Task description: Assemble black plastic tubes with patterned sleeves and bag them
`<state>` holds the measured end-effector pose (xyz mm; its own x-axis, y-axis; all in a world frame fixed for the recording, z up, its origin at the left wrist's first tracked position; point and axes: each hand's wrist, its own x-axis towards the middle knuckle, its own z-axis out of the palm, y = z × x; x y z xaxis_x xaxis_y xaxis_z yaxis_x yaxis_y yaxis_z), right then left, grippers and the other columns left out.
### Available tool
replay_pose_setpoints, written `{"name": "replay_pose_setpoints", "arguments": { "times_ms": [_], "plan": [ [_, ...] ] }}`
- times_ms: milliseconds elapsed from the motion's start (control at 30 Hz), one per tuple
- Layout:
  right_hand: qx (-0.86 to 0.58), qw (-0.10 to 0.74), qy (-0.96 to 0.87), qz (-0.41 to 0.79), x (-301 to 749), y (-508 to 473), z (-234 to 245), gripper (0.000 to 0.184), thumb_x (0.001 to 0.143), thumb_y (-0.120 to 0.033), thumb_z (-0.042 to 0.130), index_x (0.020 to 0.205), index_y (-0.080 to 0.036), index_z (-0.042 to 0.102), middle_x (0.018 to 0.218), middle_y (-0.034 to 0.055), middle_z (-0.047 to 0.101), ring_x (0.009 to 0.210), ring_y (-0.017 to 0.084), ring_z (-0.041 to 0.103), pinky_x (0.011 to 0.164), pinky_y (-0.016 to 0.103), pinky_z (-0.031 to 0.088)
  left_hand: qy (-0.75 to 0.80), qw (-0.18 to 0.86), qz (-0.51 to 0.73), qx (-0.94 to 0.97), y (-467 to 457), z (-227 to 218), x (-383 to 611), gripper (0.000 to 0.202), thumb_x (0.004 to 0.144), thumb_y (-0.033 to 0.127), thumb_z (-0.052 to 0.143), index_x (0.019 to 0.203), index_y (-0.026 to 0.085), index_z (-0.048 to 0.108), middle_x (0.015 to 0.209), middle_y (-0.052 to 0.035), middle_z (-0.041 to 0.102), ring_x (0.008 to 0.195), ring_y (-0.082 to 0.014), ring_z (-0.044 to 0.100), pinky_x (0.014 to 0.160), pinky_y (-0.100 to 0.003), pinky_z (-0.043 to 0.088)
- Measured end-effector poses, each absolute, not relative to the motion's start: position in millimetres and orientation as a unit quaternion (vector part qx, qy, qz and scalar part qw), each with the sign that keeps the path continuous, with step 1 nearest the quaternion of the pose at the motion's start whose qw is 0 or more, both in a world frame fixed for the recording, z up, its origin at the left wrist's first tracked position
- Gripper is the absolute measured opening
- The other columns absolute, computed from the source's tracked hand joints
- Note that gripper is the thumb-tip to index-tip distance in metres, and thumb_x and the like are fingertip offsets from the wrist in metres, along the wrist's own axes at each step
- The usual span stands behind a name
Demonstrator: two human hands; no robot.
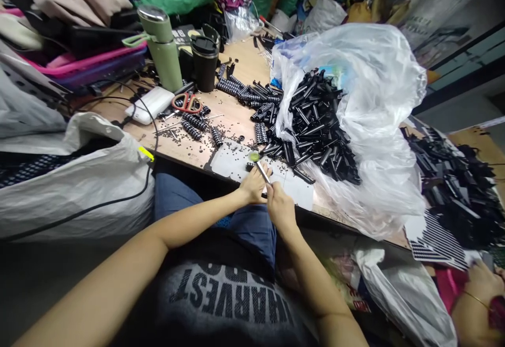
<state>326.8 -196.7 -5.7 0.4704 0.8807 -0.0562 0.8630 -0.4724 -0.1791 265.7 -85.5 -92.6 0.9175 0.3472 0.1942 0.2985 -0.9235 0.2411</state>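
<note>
My left hand [253, 185] and my right hand [279, 206] meet at the near table edge, over a white sheet [232, 162] dotted with tiny black beads. A thin silvery tool [262, 171] with a green tip slants up between them, pinched by the right hand's closed fingers. The left hand's fingers are curled on a small dark part that I cannot make out. Just beyond lies a heap of black tubes [315, 126] spilling from a clear plastic bag [371, 100].
Studded black pieces [236, 92], red scissors [187, 103], a white power bank [150, 105], a green flask [162, 47] and a black cup [204, 62] stand further back. A white bag [79, 179] sits left. Another person's hand [483, 284] shows at lower right.
</note>
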Motion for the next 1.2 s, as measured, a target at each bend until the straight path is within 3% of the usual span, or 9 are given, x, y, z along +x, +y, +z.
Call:
{"name": "replay_pose_setpoints", "arguments": {
  "times_ms": [100,167,300,433,533,700,900,1033,1200],
  "plan": [
    [-0.846,0.018,-0.523,0.100,335,-190,-11,0.031,0.100,-0.036,0.029,0.094,-0.018,0.053,0.072,0.0057,0.064,0.061,0.018,0.058,0.056,0.026,0.028,0.153,0.104,0.137,0.973,-78,-94,270,0.098,0.076,0.065,0.056,0.140,-0.006,0.032,0.143,-0.0309,0.035,0.137,-0.0411,0.027,0.114,-0.050,0.018],
    [-0.851,0.079,-0.512,0.088,343,-191,-9,0.034,0.100,-0.038,0.026,0.093,-0.018,0.053,0.070,0.0047,0.062,0.059,0.017,0.056,0.055,0.026,0.029,0.158,0.105,0.144,0.971,-73,-92,278,0.082,0.082,0.059,0.052,0.135,-0.002,0.040,0.138,-0.0275,0.043,0.134,-0.0369,0.035,0.113,-0.047,0.023],
    [-0.858,0.247,-0.444,0.071,364,-199,-2,0.045,0.096,-0.054,0.023,0.082,-0.021,0.051,0.065,0.0027,0.059,0.058,0.018,0.056,0.056,0.027,0.036,0.182,0.082,0.143,0.969,-56,-70,291,0.034,0.094,0.019,0.038,0.120,0.006,0.055,0.111,-0.0171,0.062,0.110,-0.0238,0.056,0.100,-0.038,0.040],
    [-0.866,0.292,-0.393,0.105,387,-211,-9,0.052,0.089,-0.066,0.028,0.074,-0.022,0.050,0.061,0.0016,0.058,0.054,0.017,0.054,0.056,0.029,0.040,0.322,0.038,0.212,0.922,-28,-20,232,0.037,0.094,0.010,0.033,0.124,0.012,0.053,0.096,-0.0119,0.065,0.092,-0.0201,0.060,0.080,-0.034,0.049],
    [-0.875,0.293,-0.365,0.128,402,-223,-22,0.055,0.086,-0.071,0.029,0.072,-0.023,0.051,0.056,0.0009,0.057,0.051,0.018,0.054,0.054,0.030,0.041,0.489,-0.008,0.269,0.830,-9,24,130,0.042,0.096,0.012,0.024,0.131,0.013,0.048,0.099,-0.0145,0.063,0.092,-0.0236,0.059,0.085,-0.044,0.048],
    [-0.895,0.239,-0.355,0.130,430,-236,-43,0.056,0.085,-0.072,0.028,0.075,-0.023,0.053,0.061,0.0041,0.062,0.055,0.021,0.057,0.057,0.032,0.041,0.718,-0.105,0.324,0.607,9,51,22,0.043,0.092,0.035,0.050,0.127,0.012,0.051,0.113,-0.0192,0.058,0.114,-0.0363,0.048,0.095,-0.057,0.040],
    [-0.894,0.103,-0.435,-0.021,460,-246,-61,0.074,0.086,-0.074,0.015,0.096,-0.017,0.062,0.089,0.0143,0.068,0.077,0.028,0.060,0.066,0.036,0.040,0.573,0.006,0.266,0.775,54,8,122,0.046,0.092,0.035,0.049,0.129,0.010,0.048,0.117,-0.0175,0.057,0.113,-0.0302,0.050,0.099,-0.042,0.041],
    [-0.864,0.095,-0.481,-0.119,467,-251,-73,0.079,0.089,-0.071,0.011,0.091,-0.013,0.065,0.092,0.0162,0.066,0.088,0.029,0.058,0.075,0.038,0.040,0.534,0.059,0.196,0.820,125,-8,210,0.041,0.092,0.027,0.043,0.125,0.003,0.049,0.120,-0.0224,0.054,0.115,-0.0316,0.048,0.100,-0.041,0.039],
    [-0.854,0.137,-0.473,-0.169,462,-252,-88,0.064,0.093,-0.062,0.025,0.109,-0.013,0.062,0.111,0.0176,0.064,0.101,0.029,0.056,0.084,0.041,0.041,0.506,0.092,0.148,0.845,203,-12,285,0.049,0.093,0.019,0.031,0.138,0.002,0.033,0.138,-0.0258,0.041,0.128,-0.0330,0.038,0.102,-0.044,0.036]
  ]
}}
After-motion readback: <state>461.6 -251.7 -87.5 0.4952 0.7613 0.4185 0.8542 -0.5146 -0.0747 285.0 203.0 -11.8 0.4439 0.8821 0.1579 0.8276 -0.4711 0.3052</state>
